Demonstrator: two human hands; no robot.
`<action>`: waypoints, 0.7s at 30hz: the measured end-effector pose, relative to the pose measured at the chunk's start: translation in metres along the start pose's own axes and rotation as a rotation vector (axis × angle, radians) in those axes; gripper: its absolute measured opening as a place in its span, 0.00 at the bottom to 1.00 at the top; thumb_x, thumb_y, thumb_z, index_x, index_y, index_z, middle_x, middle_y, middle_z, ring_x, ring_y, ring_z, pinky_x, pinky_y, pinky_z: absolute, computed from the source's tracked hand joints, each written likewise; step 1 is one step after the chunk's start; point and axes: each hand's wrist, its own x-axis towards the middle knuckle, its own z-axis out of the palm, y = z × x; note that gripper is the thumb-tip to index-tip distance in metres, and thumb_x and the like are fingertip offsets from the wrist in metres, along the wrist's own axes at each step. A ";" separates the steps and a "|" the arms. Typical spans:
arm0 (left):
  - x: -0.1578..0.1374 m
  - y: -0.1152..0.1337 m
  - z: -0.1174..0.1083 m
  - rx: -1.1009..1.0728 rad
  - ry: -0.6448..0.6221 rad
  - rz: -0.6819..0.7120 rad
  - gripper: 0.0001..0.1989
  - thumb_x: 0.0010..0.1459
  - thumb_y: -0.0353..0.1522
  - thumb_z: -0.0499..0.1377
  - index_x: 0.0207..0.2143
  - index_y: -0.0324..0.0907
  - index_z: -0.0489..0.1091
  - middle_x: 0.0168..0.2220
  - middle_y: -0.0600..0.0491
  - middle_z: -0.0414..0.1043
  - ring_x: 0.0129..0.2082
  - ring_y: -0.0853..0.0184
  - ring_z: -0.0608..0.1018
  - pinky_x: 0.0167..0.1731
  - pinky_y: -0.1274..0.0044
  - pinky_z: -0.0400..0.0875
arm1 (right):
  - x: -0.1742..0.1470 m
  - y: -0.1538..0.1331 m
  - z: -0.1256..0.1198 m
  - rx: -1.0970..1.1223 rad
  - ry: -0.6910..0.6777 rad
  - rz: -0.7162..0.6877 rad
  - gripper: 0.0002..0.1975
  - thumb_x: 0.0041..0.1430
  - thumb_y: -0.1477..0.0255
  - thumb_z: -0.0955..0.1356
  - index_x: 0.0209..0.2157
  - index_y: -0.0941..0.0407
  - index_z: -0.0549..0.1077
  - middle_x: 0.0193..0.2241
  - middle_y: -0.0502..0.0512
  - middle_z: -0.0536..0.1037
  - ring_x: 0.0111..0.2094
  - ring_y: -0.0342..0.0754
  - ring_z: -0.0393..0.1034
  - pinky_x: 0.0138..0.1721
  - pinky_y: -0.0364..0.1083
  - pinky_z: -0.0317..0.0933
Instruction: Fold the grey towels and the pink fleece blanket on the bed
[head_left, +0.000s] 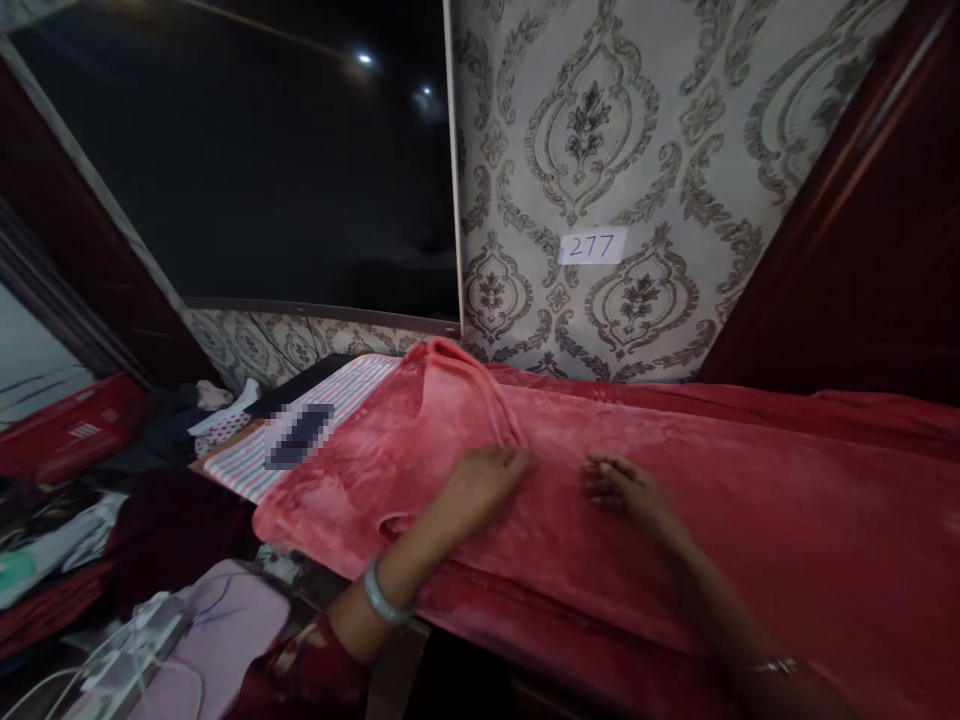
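Observation:
A coral-pink plush garment (450, 410) lies spread out at the left end of a larger red-pink plush cloth. Its raised, folded edge runs down to the fingertips of my left hand (484, 487), which are closed on it. A small round opening (394, 525) shows in the fabric near my left forearm. To the right, my right hand (622, 488) is over the red-pink plush cloth (787, 520), its fingers curled in and slightly blurred. I see nothing between those fingers. A band circles each wrist.
Left of the garment lie a striped cloth (244, 465) and a pixelated dark object (300, 437). A large dark screen (300, 180) stands behind. At lower left are a power strip (142, 650) with cables, a pink padded surface (232, 610) and heaped clothes (165, 540).

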 end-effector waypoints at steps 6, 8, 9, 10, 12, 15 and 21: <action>-0.039 0.026 0.050 -0.015 0.006 0.162 0.22 0.64 0.23 0.52 0.60 0.41 0.62 0.46 0.48 0.76 0.44 0.60 0.76 0.44 0.69 0.72 | 0.028 -0.013 0.027 0.076 -0.005 0.172 0.12 0.55 0.71 0.69 0.42 0.53 0.68 0.36 0.55 0.78 0.27 0.45 0.75 0.26 0.43 0.70; -0.043 0.024 0.053 -0.073 0.088 0.068 0.24 0.63 0.23 0.52 0.60 0.41 0.61 0.47 0.48 0.76 0.43 0.60 0.76 0.43 0.69 0.73 | 0.038 -0.023 0.041 0.020 0.003 0.159 0.13 0.56 0.72 0.68 0.44 0.53 0.66 0.34 0.53 0.77 0.26 0.43 0.73 0.25 0.42 0.68; -0.044 0.023 0.054 -0.092 0.128 0.017 0.23 0.62 0.23 0.52 0.59 0.41 0.62 0.47 0.47 0.76 0.42 0.60 0.76 0.42 0.68 0.73 | 0.045 -0.028 0.048 -0.010 -0.001 0.151 0.13 0.56 0.72 0.68 0.44 0.53 0.65 0.32 0.51 0.76 0.26 0.43 0.73 0.25 0.41 0.67; -0.044 0.024 0.055 -0.102 0.166 -0.026 0.22 0.60 0.23 0.53 0.57 0.41 0.64 0.46 0.47 0.76 0.42 0.59 0.76 0.42 0.68 0.72 | 0.052 -0.032 0.054 -0.036 -0.009 0.146 0.13 0.56 0.72 0.68 0.44 0.53 0.65 0.30 0.50 0.75 0.25 0.42 0.72 0.24 0.40 0.66; -0.043 0.026 0.057 -0.101 0.227 -0.076 0.17 0.58 0.22 0.53 0.49 0.40 0.68 0.43 0.47 0.76 0.40 0.59 0.75 0.41 0.68 0.72 | 0.069 -0.038 0.067 -0.079 -0.023 0.142 0.12 0.56 0.72 0.68 0.43 0.53 0.65 0.26 0.47 0.72 0.23 0.41 0.69 0.24 0.39 0.64; -0.041 0.029 0.063 -0.079 0.301 -0.063 0.12 0.57 0.21 0.52 0.39 0.41 0.69 0.35 0.49 0.74 0.36 0.60 0.74 0.37 0.69 0.71 | 0.097 -0.040 0.088 -0.183 -0.030 0.135 0.06 0.57 0.72 0.66 0.38 0.55 0.67 0.22 0.45 0.69 0.20 0.40 0.65 0.24 0.39 0.63; -0.040 0.029 0.076 -0.058 0.370 0.057 0.19 0.53 0.19 0.52 0.46 0.40 0.68 0.39 0.48 0.74 0.37 0.60 0.74 0.36 0.69 0.70 | 0.145 -0.044 0.129 -0.421 0.069 0.004 0.04 0.57 0.71 0.69 0.35 0.56 0.72 0.30 0.52 0.77 0.35 0.46 0.72 0.33 0.41 0.64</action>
